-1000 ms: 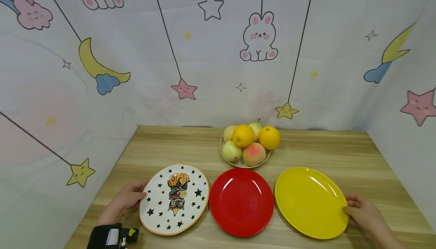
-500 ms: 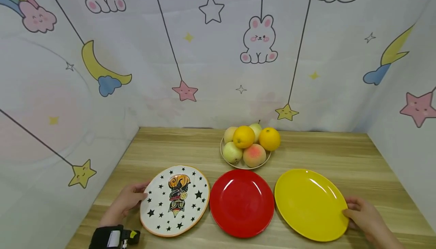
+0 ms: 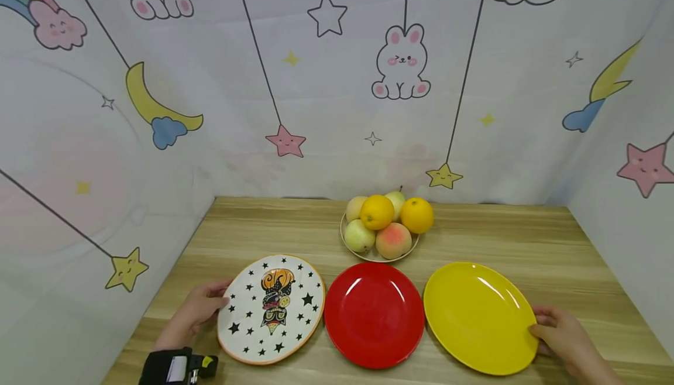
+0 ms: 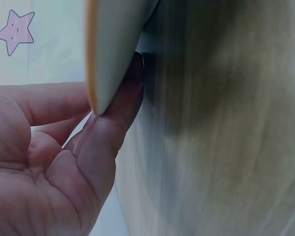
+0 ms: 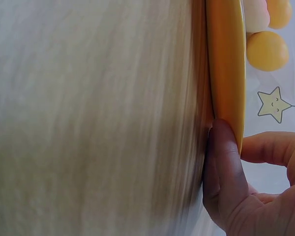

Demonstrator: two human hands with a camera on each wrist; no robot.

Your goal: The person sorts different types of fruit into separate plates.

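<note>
A white cloth [image 3: 337, 104] printed with moons, stars, clouds and rabbits hangs at the left, far and right sides of a wood-grain table [image 3: 253, 227]. At near left, a black wrist strap [image 3: 164, 367] bears a pale patch; any writing on it is too small to tell. The left hand [image 3: 196, 310] pinches the left rim of a white plate [image 3: 271, 310], one digit over the edge and others beneath, above the tabletop. The plate has an orange rim, black stars and a costumed cat figure. Just right of it lies a red plate [image 3: 374, 315], glossy and plain. Beyond that, on the far side, a bowl [image 3: 372, 255] holds pears [image 3: 360, 236], a peach [image 3: 393, 240] and oranges [image 3: 417, 215], piled above its rim. Just right of the red plate is a yellow plate [image 3: 480, 318]. The right hand [image 3: 563, 333] pinches its right rim, thumb above and fingers beneath, between plate and table.
</note>
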